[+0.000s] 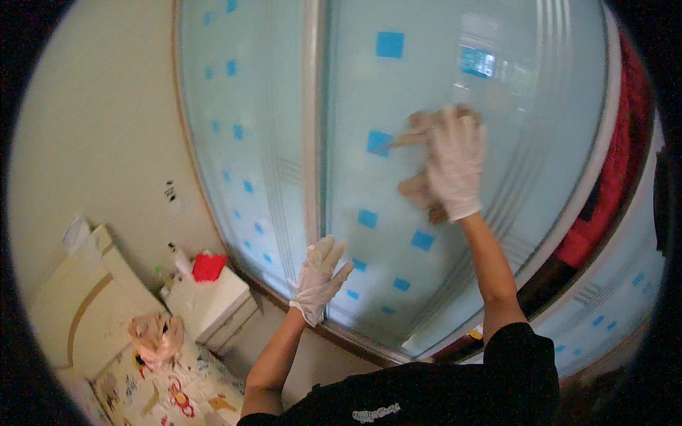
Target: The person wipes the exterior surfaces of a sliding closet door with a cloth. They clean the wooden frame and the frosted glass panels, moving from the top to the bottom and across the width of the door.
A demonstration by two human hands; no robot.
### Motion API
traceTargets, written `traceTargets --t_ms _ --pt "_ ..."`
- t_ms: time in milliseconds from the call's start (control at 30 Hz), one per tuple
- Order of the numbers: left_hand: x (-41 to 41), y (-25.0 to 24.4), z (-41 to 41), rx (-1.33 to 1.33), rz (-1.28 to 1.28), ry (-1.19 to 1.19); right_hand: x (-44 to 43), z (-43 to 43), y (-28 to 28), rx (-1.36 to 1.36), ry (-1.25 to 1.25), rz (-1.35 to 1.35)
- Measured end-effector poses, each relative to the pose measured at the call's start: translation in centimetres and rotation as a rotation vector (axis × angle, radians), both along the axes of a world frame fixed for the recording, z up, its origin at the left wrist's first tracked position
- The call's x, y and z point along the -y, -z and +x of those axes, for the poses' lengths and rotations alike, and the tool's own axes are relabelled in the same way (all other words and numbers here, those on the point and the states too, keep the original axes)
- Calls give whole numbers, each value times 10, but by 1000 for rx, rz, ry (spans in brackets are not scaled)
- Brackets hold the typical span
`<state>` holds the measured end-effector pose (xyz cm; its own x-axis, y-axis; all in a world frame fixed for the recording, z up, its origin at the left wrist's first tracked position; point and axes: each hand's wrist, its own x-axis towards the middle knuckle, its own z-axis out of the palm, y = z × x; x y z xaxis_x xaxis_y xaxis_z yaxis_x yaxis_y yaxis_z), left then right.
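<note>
Both my hands wear thin white gloves. My right hand (457, 160) is spread flat over a crumpled brown cloth (418, 189), which it holds against the frosted glass sliding door (346, 175). Cloth edges stick out left of the palm and below it, slightly blurred. Blue squares, such as one blue square (367, 218), and clear stripes decorate the pane. Lower down, my left hand (319, 277) is before the door's metal upright (314, 133), fingers apart and holding nothing. Whether it touches the upright, I cannot tell.
A gap at the right shows red fabric (602, 213) inside the wardrobe. At lower left stand a white nightstand (213, 303) with a red item (209, 267) and bottles, and a bed headboard (80, 298). A crumpled tan bag (154, 335) lies on the patterned bedding (176, 394).
</note>
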<state>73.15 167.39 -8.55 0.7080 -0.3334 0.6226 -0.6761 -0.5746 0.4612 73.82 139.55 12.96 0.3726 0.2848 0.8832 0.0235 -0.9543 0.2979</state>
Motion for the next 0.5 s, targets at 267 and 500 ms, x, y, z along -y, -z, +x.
traceTargets --t_ms 267,500 --pt "11 -58 112 242 151 86 15 39 50 -54 45 -362" --pt "14 -70 171 446 232 118 2 26 49 65 204 -223"
